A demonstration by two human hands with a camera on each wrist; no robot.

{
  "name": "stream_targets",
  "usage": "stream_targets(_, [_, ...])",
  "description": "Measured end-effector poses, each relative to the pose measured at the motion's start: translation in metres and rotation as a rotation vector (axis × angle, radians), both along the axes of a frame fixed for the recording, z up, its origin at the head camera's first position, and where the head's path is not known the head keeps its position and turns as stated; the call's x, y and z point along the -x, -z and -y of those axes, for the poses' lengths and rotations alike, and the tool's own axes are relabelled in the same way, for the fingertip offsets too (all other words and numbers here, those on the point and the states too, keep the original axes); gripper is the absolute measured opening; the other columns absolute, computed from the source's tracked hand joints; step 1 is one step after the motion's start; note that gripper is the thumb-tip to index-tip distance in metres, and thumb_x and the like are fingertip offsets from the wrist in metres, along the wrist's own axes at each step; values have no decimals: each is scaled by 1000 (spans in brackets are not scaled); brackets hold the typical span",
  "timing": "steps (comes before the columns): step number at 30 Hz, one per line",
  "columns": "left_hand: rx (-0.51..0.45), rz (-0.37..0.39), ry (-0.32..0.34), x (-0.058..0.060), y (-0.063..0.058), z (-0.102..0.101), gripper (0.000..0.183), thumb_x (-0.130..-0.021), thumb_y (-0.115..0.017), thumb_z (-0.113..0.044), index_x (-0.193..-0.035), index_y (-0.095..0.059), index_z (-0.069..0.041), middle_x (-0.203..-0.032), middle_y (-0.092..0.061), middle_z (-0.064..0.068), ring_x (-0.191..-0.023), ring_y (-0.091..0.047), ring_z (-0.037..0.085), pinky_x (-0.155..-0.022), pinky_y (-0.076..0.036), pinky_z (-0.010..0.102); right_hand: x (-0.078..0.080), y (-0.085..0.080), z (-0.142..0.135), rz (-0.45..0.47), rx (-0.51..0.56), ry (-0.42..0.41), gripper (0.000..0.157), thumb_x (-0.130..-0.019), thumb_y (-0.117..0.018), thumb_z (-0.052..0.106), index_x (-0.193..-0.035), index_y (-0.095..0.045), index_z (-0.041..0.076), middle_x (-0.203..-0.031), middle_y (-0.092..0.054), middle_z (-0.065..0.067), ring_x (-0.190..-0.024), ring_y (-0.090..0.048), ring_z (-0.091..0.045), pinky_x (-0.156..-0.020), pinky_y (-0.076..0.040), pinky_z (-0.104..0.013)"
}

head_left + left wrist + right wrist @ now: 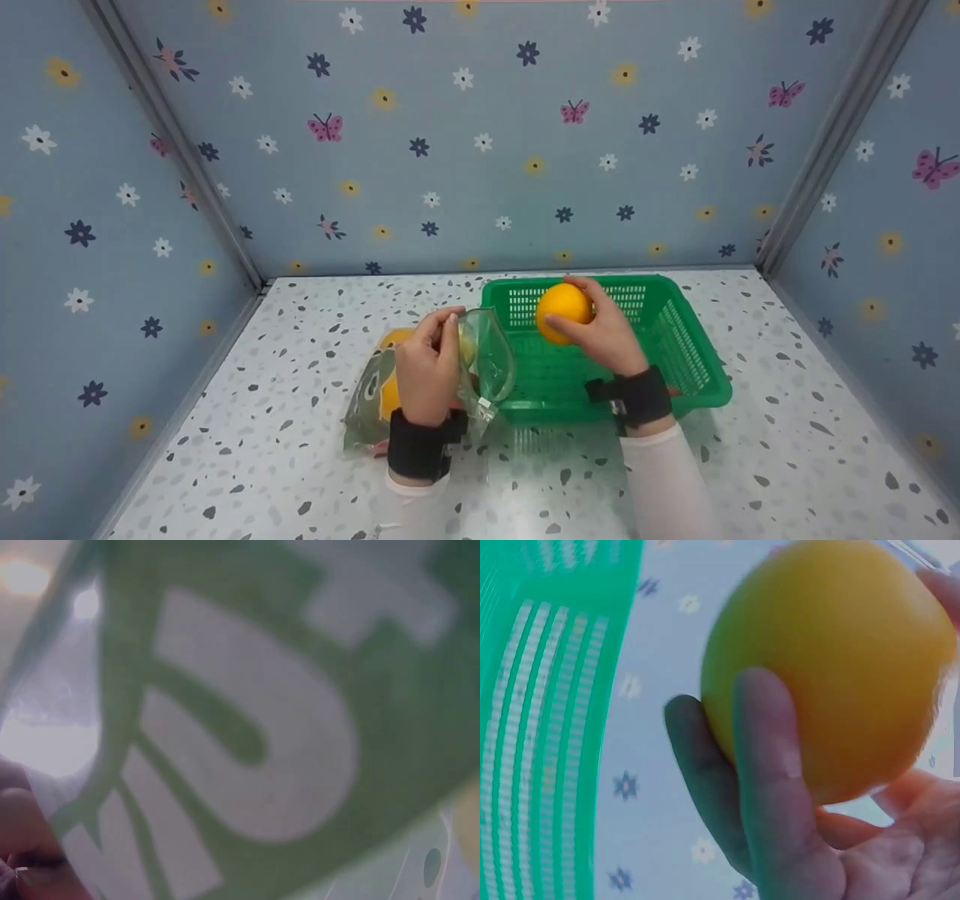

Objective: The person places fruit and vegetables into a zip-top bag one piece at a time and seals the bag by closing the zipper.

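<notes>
In the head view my right hand [611,334] grips an orange [564,311] above the green basket. The right wrist view shows the orange [832,667] large, with fingers and thumb curled round it. My left hand [429,371] pinches the edge of a clear plastic bag [491,356] with green print, its mouth facing the basket. Orange and yellow fruit shows through the bag, partly hidden behind the hand. The bag's printed film [247,727] fills most of the left wrist view, blurred, with fingertips [37,862] at the lower left.
The green plastic basket [694,345] with slotted walls stands right of the bag. Something reddish lies at its near right corner, mostly hidden by the right wrist. A speckled white tabletop [262,420] lies underneath, enclosed by flower-patterned panels [480,172] at the back and sides.
</notes>
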State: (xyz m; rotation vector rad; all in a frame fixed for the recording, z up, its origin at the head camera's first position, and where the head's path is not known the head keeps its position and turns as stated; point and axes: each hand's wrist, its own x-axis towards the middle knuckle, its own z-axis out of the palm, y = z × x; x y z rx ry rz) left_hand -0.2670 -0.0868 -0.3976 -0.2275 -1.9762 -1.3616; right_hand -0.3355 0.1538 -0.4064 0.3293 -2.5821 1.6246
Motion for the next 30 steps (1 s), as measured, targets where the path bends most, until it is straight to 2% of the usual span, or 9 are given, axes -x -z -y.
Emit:
stream_targets(5, [4,-7,-8,0,0,-1,17,-102,-61,-6,-108,-76,0,-60,-36,-5,-50,-30,1,-49,-26,20,-12,3,15,-24,160,-43,65,-95,-74,24,-153,-45,19,-147,-49,-16,-116,-58,-35,-89,-56,-41])
stream_targets(10, [3,7,-15,-1,-2,-2,17,-102,-61,-6,-108,-76,-1,-60,-35,-6,-50,-29,2,-49,-26,19,-23,1,31,-11,237,-189,63,-95,-72,23,-152,-45,20,-143,-52,-17,-109,-62,-33,-85,-59,-38])
stream_targets(13, [6,16,-22,-1,-2,-1,17,-103,-61,-7,-108,-76,-1,-61,-35,-6,-50,-29,2,-49,-27,19,-28,0,40,33,245,-313,63,-96,-72,29,-152,-45,19,-141,-53,-17,-106,-62,-31,-82,-59,-37])
stream_targets(16, [10,23,-25,-2,-3,-1,17,-103,-61,-7,-108,-75,0,-61,-36,-4,-50,-29,3,-49,-29,19,-31,4,50,115,267,-420,70,-96,-71,36,-154,-40,14,-142,-52,-20,-107,-61,-27,-81,-60,-37])
stream_targets(18, [11,28,-25,-2,-3,-1,17,-103,-60,-8,-108,-75,0,-61,-38,-3,-50,-29,3,-50,-30,19,-31,8,59,170,300,-452,75,-95,-70,40,-154,-36,8,-141,-51,-23,-108,-62,-24,-82,-61,-35])
stream_targets(21, [15,35,-28,-2,-3,-1,18,-103,-60,-9,-108,-75,0,-60,-41,-1,-50,-29,3,-50,-33,19,-30,17,74,211,353,-442,76,-94,-71,41,-149,-32,5,-140,-51,-25,-107,-63,-21,-81,-61,-33])
stream_targets(25, [30,42,-34,-3,-3,-1,19,-104,-60,-10,-109,-75,-1,-59,-42,-1,-49,-29,2,-51,-34,19,-29,34,93,148,394,-474,71,-98,-69,29,-151,-33,1,-148,-43,-26,-115,-60,-26,-88,-58,-31])
stream_targets(28, [38,36,-36,-4,-3,-1,18,-104,-60,-9,-109,-75,-1,-59,-40,-3,-48,-28,1,-49,-32,20,-28,45,104,64,365,-521,66,-98,-66,15,-153,-34,0,-154,-39,-24,-130,-53,-33,-100,-53,-32])
stream_targets(30, [44,27,-33,-4,-3,-1,18,-103,-60,-9,-109,-75,-1,-59,-37,-5,-47,-27,1,-48,-30,20,-27,49,108,2,315,-535,60,-97,-66,10,-150,-39,-1,-153,-43,-23,-138,-50,-36,-107,-50,-37])
